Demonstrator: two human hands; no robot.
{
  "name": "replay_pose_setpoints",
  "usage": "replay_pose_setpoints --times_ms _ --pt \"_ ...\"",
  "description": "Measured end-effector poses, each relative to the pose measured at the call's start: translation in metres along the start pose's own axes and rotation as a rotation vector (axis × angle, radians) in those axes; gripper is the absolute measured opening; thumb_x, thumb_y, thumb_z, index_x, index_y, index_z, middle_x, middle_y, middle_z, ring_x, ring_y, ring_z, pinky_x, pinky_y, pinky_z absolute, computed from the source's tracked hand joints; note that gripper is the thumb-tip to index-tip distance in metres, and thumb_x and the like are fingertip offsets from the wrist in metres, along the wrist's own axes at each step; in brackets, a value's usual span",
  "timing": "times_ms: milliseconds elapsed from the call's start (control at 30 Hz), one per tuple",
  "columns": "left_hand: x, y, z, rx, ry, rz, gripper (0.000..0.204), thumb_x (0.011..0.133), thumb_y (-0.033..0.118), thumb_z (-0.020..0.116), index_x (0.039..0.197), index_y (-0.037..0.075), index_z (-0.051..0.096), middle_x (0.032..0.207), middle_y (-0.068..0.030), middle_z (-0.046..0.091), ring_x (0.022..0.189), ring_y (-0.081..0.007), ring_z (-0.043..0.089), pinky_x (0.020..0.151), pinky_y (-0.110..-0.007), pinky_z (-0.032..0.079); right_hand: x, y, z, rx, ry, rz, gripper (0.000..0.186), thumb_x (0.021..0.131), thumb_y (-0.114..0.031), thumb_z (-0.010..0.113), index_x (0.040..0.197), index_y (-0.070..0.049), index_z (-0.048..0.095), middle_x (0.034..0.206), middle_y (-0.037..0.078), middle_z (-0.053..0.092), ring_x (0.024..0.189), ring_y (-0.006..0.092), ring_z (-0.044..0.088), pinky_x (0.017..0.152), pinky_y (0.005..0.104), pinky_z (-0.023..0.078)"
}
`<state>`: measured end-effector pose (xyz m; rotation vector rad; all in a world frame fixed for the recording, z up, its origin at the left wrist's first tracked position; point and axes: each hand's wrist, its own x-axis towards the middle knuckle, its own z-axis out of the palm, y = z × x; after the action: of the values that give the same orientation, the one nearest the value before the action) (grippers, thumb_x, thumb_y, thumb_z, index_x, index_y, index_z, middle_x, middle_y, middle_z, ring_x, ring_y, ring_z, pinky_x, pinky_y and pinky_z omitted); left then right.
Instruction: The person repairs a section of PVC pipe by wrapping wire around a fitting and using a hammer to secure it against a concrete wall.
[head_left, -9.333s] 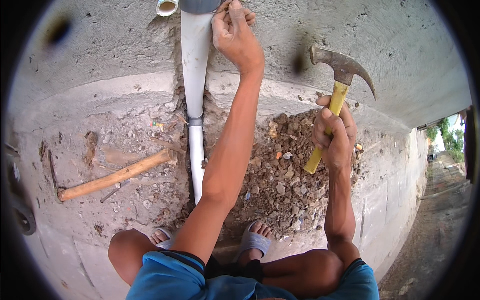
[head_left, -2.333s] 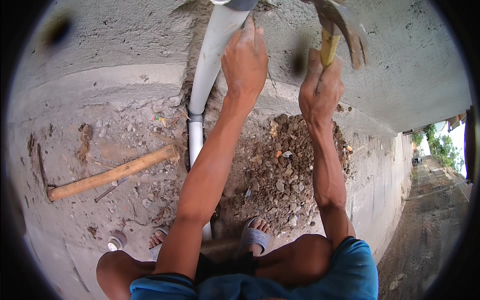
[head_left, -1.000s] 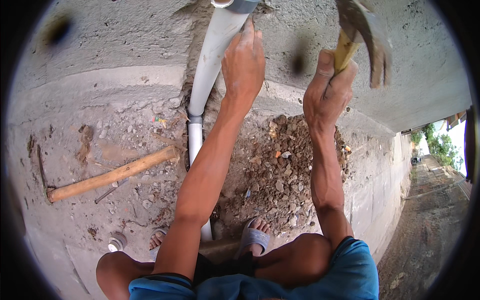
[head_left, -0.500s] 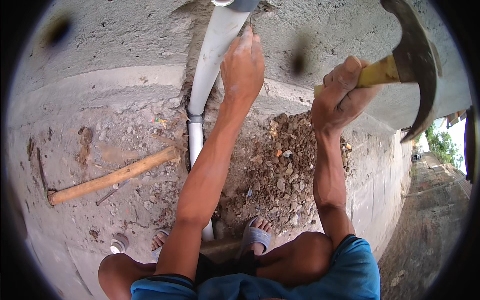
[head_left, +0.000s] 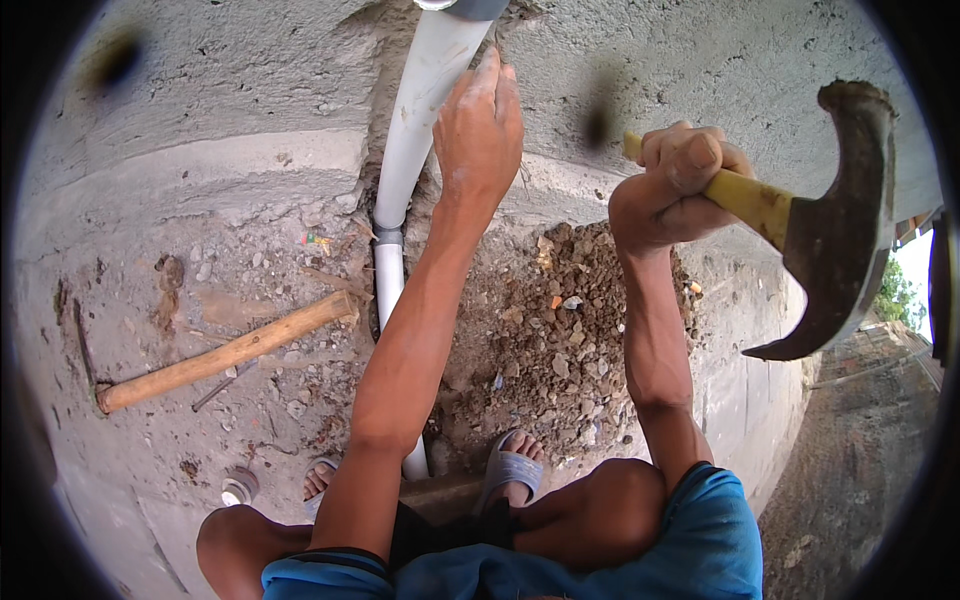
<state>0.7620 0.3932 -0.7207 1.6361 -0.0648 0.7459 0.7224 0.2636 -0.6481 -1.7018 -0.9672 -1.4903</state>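
Observation:
My right hand [head_left: 672,190] is closed round the yellow handle of a claw hammer [head_left: 842,225], held up in the air at the right. The dark metal head points away from the hand, one curved end hanging low. My left hand [head_left: 478,130] is up against the rough wall, just right of a grey-white plastic pipe [head_left: 425,95]. Its fingers are pinched together. Whatever lies between the fingertips is hidden or too small to name. The pipe stands in a broken groove in the wall and meets a lower white pipe [head_left: 390,275] at a grey joint.
A wooden-handled tool [head_left: 230,350] lies on the dirt at the left, with a thin metal rod [head_left: 222,388] beside it. Broken soil and stones [head_left: 570,340] are heaped right of the lower pipe. A small round fitting [head_left: 238,487] sits near my foot. The concrete wall [head_left: 220,80] rises ahead.
The hammer has swung lower, its head tilting round, and my right hand has shifted slightly left. My left hand stays almost in place beside the pipe.

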Motion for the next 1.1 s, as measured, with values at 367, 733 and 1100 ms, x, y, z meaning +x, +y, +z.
replay_pose_setpoints --times_ms 367,733,1100 --pt "-0.014 -0.003 -0.01 -0.301 -0.158 -0.186 0.047 0.106 0.023 0.056 0.144 -0.004 0.053 0.086 -0.005 0.063 0.068 -0.0064 0.056 0.056 -0.021 0.044 -0.073 0.03 -0.04 -0.457 -0.517 0.794 0.039 0.107 -0.041 0.051 0.096 -0.003 0.048 0.065 0.015 0.058 0.052 0.0274 0.058 0.048 0.0421 0.043" --pt "-0.01 -0.013 -0.094 -0.285 -0.406 -0.33 0.034 0.1 0.025 0.065 0.125 0.001 0.064 0.084 0.0026 0.063 0.077 -0.0089 0.063 0.081 -0.027 0.054 -0.17 -0.003 -0.216 -0.231 -0.772 1.762 0.046 0.097 -0.052 0.066 0.098 -0.006 0.064 0.061 -0.008 0.043 0.05 0.0036 0.04 0.045 0.0242 0.03" --pt "0.033 -0.013 -0.113 -0.166 -0.838 -0.448 0.029 0.108 0.027 0.05 0.123 0.003 0.059 0.077 0.0042 0.054 0.077 -0.0118 0.064 0.082 -0.035 0.059 -0.259 -0.064 -0.4 -0.669 -0.501 1.733 0.049 0.096 -0.057 0.065 0.086 -0.01 0.06 0.065 -0.006 0.044 0.056 0.0066 0.038 0.049 0.0257 0.03"
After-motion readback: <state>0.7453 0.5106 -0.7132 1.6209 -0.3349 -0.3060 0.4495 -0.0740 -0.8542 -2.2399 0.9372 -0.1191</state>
